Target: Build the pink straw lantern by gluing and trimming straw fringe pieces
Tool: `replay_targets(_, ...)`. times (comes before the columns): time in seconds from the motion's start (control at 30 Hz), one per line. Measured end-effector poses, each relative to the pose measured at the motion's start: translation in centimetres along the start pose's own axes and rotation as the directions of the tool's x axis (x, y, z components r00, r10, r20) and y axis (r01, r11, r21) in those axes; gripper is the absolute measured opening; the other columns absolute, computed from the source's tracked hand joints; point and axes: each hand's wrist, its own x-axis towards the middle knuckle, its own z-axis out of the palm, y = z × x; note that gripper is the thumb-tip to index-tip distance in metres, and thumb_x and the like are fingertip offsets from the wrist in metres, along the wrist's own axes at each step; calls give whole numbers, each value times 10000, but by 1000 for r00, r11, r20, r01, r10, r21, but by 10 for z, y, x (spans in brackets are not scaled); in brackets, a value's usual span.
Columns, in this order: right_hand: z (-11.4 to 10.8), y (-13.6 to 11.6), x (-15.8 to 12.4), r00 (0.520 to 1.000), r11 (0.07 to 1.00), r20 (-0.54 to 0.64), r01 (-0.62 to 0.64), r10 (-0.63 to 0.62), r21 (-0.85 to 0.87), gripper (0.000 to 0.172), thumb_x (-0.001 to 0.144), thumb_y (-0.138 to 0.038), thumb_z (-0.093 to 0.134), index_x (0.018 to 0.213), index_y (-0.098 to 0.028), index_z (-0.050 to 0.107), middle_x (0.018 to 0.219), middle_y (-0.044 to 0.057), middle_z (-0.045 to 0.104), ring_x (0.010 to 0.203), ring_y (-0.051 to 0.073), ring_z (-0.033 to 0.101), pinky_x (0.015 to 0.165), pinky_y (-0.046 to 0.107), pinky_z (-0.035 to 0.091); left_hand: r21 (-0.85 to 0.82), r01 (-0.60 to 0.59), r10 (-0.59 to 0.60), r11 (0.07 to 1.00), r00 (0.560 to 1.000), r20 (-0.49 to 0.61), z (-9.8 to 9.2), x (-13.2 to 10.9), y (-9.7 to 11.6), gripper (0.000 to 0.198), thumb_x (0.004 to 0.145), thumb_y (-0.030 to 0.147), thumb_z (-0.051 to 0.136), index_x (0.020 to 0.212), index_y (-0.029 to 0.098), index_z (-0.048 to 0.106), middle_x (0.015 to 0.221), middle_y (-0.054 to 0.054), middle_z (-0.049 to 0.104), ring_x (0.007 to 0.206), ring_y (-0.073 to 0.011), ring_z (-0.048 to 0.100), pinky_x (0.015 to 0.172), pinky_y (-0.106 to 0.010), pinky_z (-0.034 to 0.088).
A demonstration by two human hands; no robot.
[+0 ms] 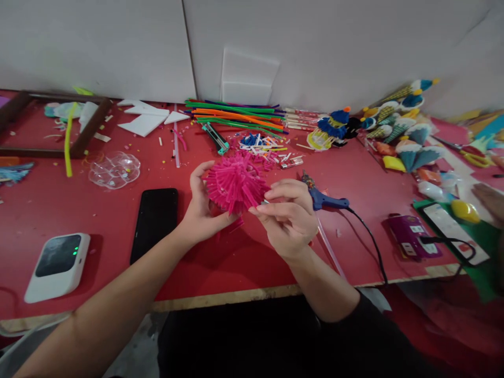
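A spiky pink ball (236, 181) of short pipe-cleaner pieces is held above the red table, in front of me. My left hand (200, 207) is wrapped round its left side and underside, thumb below. At the ball's lower right edge, my right hand (289, 212) has thumb and fingers pinched together; a small pale tip shows there, too small to name. Behind the ball lie loose cut pieces (260, 142) in several colours and a bundle of long pipe cleaners (236, 115). A blue glue gun (328, 200) rests right of my right hand.
A black phone (155, 223) and white device (59, 265) lie left, near a clear palette (116, 170) and brown frame (92, 126). The glue gun's cord runs over the front edge. Right are a purple box (413, 236), craft cones (417, 144) and another person's hand (490, 202).
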Motion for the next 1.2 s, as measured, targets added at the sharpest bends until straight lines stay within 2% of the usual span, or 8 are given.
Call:
replay_targets(0.13,0,0,0,1000,1000,-10,0,0,-4,181,853,-133,783,885,-279,680,938,-33,647,906,157,649,861,396,581,19,-41,41,999,999,-10,-1,1,-2,1059,657,465,960,1504,425,327,1383,-63,472,1184,-251,626,968,-394,609)
replay_targets(0.4,-1,3,-3,999,999,26,-23,23,-24,166,847,-158,790,885,-300,713,968,-20,666,960,177,669,890,421,593,2,-49,49,999,998,-34,0,1,-6,1068,615,507,970,1486,445,354,1393,-63,476,1217,-273,621,961,-414,623)
replay_targets(0.6,-3,5,-4,996,982,42,89,-83,-169,179,852,-159,775,916,-318,726,992,-11,666,944,178,652,890,395,581,51,-64,66,997,997,-39,1,1,-5,1051,648,558,935,1497,436,328,1411,-73,471,1238,-272,615,997,-419,608)
replay_targets(0.87,-4,-2,-2,988,940,46,154,-146,-305,155,849,-163,762,909,-303,732,931,12,653,963,217,606,894,420,546,67,-61,62,996,998,-3,-2,2,-4,1016,696,437,941,1502,439,323,1424,-70,440,1227,-257,603,932,-366,623)
replay_targets(1.07,-5,-4,-2,988,934,42,156,-151,-321,139,838,-145,738,892,-272,722,890,16,650,961,220,606,879,417,546,35,-12,13,999,999,-38,0,0,-4,968,712,450,926,1480,419,337,1423,-74,456,1231,-269,607,969,-408,617)
replay_targets(1.2,-5,-5,-1,989,927,46,148,-141,-343,131,837,-143,725,886,-264,724,875,30,632,951,223,592,870,417,542,33,-13,15,999,999,-44,1,0,-4,980,699,448,936,1478,403,343,1406,-77,465,1209,-258,616,945,-393,625)
